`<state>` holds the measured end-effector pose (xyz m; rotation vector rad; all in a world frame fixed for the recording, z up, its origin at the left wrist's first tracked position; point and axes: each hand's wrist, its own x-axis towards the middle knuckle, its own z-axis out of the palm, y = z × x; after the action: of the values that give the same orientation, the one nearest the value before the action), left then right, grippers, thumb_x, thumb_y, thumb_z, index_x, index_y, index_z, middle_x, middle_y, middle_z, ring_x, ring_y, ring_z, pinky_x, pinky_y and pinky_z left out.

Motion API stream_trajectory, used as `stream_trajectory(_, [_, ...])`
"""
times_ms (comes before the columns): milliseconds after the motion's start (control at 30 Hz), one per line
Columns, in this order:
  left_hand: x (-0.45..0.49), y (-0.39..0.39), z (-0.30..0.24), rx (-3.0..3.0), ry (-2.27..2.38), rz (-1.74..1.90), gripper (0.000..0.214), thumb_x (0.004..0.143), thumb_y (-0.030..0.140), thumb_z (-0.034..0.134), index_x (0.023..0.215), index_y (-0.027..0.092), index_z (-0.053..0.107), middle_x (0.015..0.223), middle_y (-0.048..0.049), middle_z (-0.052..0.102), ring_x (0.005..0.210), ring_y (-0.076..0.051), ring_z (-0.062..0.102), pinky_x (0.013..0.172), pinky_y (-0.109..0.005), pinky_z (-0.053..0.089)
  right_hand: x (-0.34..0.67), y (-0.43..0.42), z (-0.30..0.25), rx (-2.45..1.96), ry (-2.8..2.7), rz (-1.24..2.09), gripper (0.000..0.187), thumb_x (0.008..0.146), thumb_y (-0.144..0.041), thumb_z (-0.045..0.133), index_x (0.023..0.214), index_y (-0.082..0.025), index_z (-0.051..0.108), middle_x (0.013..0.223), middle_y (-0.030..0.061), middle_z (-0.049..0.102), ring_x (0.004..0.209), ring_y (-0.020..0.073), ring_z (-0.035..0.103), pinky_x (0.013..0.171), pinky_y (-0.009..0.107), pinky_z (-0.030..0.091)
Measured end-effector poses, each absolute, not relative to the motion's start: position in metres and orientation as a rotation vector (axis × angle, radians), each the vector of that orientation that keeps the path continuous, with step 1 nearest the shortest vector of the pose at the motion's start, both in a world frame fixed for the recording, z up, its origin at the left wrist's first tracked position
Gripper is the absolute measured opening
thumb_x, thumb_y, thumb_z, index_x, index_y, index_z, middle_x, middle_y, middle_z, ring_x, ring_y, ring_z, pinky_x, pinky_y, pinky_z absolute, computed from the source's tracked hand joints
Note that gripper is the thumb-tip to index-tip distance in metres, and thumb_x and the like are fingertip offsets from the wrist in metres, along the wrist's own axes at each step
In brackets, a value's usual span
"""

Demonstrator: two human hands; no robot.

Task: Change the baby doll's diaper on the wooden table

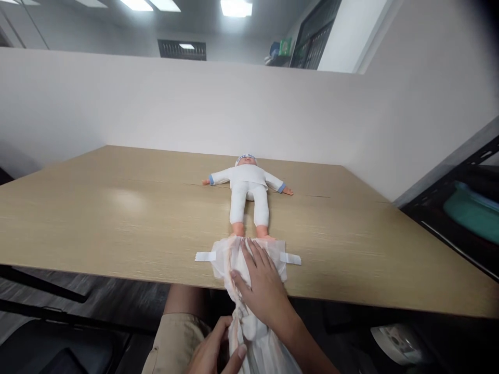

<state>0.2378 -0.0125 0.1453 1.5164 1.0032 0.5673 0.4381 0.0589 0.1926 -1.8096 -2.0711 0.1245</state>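
Note:
A white diaper is spread at the table's near edge, its two side tabs stretched out left and right. The lower part hangs over the edge toward my lap. My right hand lies on the diaper with fingers extended and its palm down. Below the edge, my left hand grips the bunched border of the diaper between thumb and fingers; part of it is cut off by the frame. Just beyond the diaper lies a baby doll on its back, in white clothes with blue cuffs, its feet close to the diaper's far edge.
The wooden table runs up to a white partition behind the doll. A dark rack with a green item stands at the right. Under the table are a dark chair and a white round object.

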Motion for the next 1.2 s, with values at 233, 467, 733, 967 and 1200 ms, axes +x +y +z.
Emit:
stream_trajectory(233, [0.189, 0.037, 0.192, 2.024, 0.976, 0.772, 0.029, 0.112, 0.039, 0.052, 0.134, 0.031, 0.068, 0.135, -0.0077, 0.073, 0.127, -0.026, 0.066, 0.114, -0.042, 0.052, 0.441, 0.055, 0.179, -1.837, -2.092, 0.022, 0.067, 0.11, -0.052, 0.051, 0.169, -0.02, 0.045, 0.178, 0.0128, 0.04, 0.165, 0.0319, 0.036, 0.136, 0.055, 0.033])
stream_trajectory(467, [0.224, 0.164, 0.227, 2.646, 0.865, 0.9, 0.044, 0.105, 0.017, 0.054, 0.148, 0.027, 0.059, 0.16, -0.0141, 0.056, 0.148, -0.031, 0.053, 0.122, -0.053, 0.048, 0.441, 0.057, 0.177, -1.802, -2.086, -0.032, 0.066, 0.11, -0.054, 0.05, 0.168, -0.022, 0.047, 0.176, 0.0119, 0.043, 0.165, 0.0318, 0.037, 0.134, 0.056, 0.035])
stream_trajectory(733, [0.299, 0.255, 0.251, 3.097, -0.004, -0.004, 0.109, 0.077, -0.003, 0.067, 0.174, 0.029, 0.029, 0.185, -0.0072, 0.021, 0.172, -0.025, 0.015, 0.139, -0.046, 0.019, 0.441, 0.056, 0.179, -1.797, -2.073, 0.011, 0.064, 0.11, -0.052, 0.05, 0.166, -0.021, 0.05, 0.176, 0.0134, 0.042, 0.163, 0.0352, 0.039, 0.132, 0.061, 0.038])
stream_trajectory(967, [0.316, 0.291, 0.244, 3.205, 0.14, 0.069, 0.11, 0.075, -0.006, 0.07, 0.171, 0.034, 0.037, 0.184, -0.0068, 0.024, 0.169, -0.031, 0.027, 0.135, -0.047, 0.028, 0.441, 0.055, 0.179, -1.788, -2.07, 0.03, 0.066, 0.108, -0.047, 0.053, 0.17, -0.024, 0.044, 0.177, 0.0102, 0.04, 0.165, 0.0349, 0.037, 0.132, 0.061, 0.039])
stream_trajectory(1200, [0.351, 0.305, 0.231, 3.231, -0.129, 0.289, 0.061, 0.09, 0.014, 0.069, 0.15, 0.024, 0.062, 0.173, -0.0084, 0.048, 0.159, -0.032, 0.042, 0.132, -0.047, 0.03, 0.444, 0.058, 0.17, -1.738, -2.064, -0.045, 0.071, 0.105, -0.045, 0.058, 0.172, -0.027, 0.04, 0.177, 0.0097, 0.041, 0.16, 0.0385, 0.045, 0.124, 0.065, 0.049])
